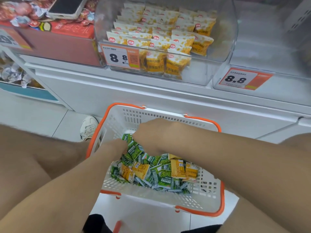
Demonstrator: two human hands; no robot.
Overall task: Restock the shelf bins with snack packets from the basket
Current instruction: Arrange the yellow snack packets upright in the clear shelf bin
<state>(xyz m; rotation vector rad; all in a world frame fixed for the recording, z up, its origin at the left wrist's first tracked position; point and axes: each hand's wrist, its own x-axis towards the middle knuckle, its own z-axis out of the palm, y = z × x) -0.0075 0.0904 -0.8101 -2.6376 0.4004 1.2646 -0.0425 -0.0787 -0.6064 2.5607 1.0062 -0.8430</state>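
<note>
White basket (208,187): green packets (161,181) plus some yellow packets (177,169). Right hand (151,132) clutches green packets; left hand (116,146) buried among them, grip unreadable. Clear bin (200,73): yellow-white packets (151,39).

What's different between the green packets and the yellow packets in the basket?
The green packets are many, spread across the basket; yellow packets are few, mixed in among them. The left hand and right hand dig into green packets; yellow packets lie untouched. Both are small sealed pouches, jumbled loose.

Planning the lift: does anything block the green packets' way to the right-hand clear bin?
Nothing visible: left hand and right hand hold the green packets, and the clear bin stands open above the basket.
</note>
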